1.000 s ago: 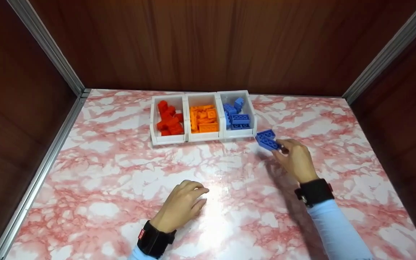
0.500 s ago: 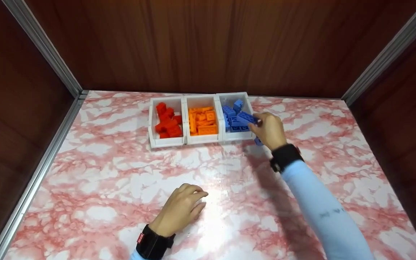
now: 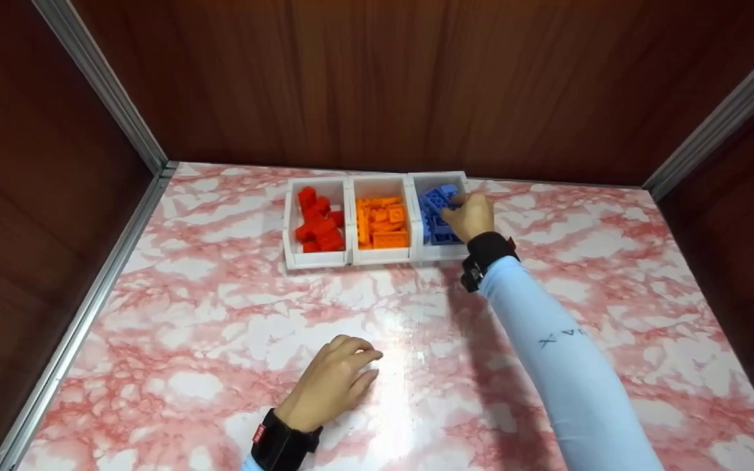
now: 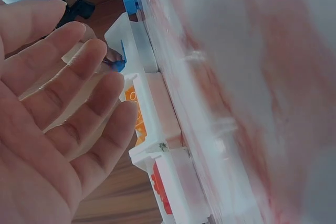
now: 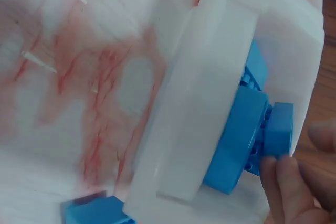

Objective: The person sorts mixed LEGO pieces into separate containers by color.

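Note:
My right hand reaches into the right white bin, which holds several blue toy bricks. In the right wrist view its fingertips touch a blue brick on top of the others, while another digit stands apart from it. A loose blue brick lies on the table beside that bin; the right hand and wrist hide it in the head view. My left hand stays over the near part of the table, holding nothing, its fingers loosely bent.
Joined to the blue bricks' bin are a middle bin with orange bricks and a left bin with red bricks. Dark wood-look panels enclose the marbled table at the back and sides.
My right hand has carried a blue brick from the table right of the bins into the right bin, and its fingers have parted there. The left hand has hardly moved.

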Available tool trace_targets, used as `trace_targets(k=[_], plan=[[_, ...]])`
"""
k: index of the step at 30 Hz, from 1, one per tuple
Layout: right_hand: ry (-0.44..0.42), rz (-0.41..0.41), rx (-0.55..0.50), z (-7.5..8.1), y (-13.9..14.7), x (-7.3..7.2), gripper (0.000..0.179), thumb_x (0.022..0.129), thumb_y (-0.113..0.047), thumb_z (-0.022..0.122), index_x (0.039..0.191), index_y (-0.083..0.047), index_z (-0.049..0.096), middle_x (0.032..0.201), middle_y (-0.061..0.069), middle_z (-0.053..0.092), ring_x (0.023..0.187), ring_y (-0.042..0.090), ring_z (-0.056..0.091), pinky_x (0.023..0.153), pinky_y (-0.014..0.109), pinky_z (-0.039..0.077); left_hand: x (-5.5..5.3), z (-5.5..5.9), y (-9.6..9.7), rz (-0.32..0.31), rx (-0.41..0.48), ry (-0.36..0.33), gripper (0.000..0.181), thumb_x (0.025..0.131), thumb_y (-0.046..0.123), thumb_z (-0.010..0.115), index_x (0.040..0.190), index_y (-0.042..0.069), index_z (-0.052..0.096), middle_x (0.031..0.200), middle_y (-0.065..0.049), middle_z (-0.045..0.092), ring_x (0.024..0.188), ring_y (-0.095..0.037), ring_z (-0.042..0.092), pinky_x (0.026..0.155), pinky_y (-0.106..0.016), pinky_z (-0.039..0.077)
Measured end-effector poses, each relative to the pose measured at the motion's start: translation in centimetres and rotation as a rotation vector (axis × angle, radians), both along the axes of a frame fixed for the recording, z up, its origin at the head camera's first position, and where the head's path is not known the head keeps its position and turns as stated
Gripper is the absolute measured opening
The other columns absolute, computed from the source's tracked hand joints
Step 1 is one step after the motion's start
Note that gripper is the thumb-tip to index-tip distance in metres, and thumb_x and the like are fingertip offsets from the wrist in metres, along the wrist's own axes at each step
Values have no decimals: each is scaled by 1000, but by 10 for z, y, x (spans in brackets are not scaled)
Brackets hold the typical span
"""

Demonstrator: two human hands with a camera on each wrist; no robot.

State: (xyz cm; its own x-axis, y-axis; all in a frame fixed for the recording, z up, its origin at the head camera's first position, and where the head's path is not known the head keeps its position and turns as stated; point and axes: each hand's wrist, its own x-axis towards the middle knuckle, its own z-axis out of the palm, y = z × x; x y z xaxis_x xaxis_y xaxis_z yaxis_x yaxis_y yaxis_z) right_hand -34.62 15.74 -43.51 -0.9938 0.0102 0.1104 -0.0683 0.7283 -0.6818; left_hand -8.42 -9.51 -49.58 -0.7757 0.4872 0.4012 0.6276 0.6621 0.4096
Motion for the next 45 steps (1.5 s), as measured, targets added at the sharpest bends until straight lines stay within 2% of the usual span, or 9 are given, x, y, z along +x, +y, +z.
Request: trace_targets(k=[3, 7, 14, 19, 25, 28, 31, 37, 45], plan=[[-7, 42, -9, -2, 6, 3, 35, 89, -11, 67, 120, 5, 68, 119, 22, 67, 115, 33, 60, 97, 42, 48, 1, 0, 1, 0, -2, -3, 21, 93, 19, 70, 112, 9, 73, 110, -2, 66, 105, -20, 58, 87, -36, 50], [124, 82, -27, -1, 20, 9, 29, 89, -6, 64, 115, 3, 72, 109, 20, 71, 103, 32, 66, 89, 42, 51, 2, 2, 1, -1, -2, 2, 22, 93, 19, 70, 112, 9, 73, 111, -3, 66, 105, -20, 58, 86, -37, 50], [245, 21, -73, 10, 64, 20, 27, 88, 1, 60, 113, 0, 73, 108, 18, 71, 92, 31, 68, 80, 41, 54, 3, 4, 2, -1, -6, 23, 22, 92, 20, 71, 112, 10, 73, 111, -2, 66, 105, -20, 58, 86, -37, 50], [148, 56, 37, 2, 99, 28, 34, 86, 1, 57, 118, 1, 70, 114, 21, 69, 97, 35, 65, 85, 46, 50, 5, 5, 2, 4, 1, 27, 22, 92, 20, 72, 111, 10, 74, 111, -3, 66, 105, -20, 59, 85, -37, 50], [-76, 231, 183, -20, 119, 40, 48, 89, -1, 59, 137, 1, 56, 137, 26, 54, 123, 42, 51, 101, 54, 41, 7, 7, 5, -4, -12, 8, 23, 93, 21, 71, 112, 10, 73, 112, -3, 66, 107, -20, 58, 87, -38, 50], [-123, 321, 242, -31, 122, 45, 55, 88, 3, 60, 141, 4, 49, 143, 26, 48, 129, 42, 46, 108, 54, 36, 8, 7, 6, -5, -18, -1, 22, 94, 22, 70, 113, 10, 73, 112, -2, 66, 107, -20, 58, 87, -37, 50], [-89, 369, 312, -39, 125, 48, 56, 86, 5, 64, 140, 7, 50, 140, 28, 51, 130, 44, 46, 110, 53, 33, 8, 6, 7, -10, -10, 9, 22, 93, 21, 70, 112, 9, 74, 111, -3, 66, 106, -20, 58, 87, -37, 50], [22, 364, 410, -46, 130, 60, 43, 83, -3, 74, 124, 6, 64, 117, 25, 65, 107, 41, 59, 96, 53, 45, 8, 7, 8, -13, -1, 16, 21, 92, 19, 72, 111, 9, 73, 110, -3, 66, 105, -21, 59, 86, -38, 50], [-23, 360, 358, -47, 139, 95, 41, 85, -11, 78, 122, 2, 66, 107, 17, 69, 93, 30, 63, 84, 47, 51, 8, 7, 9, -20, -10, -3, 23, 93, 19, 71, 112, 8, 73, 111, -3, 66, 105, -21, 59, 87, -38, 50]])
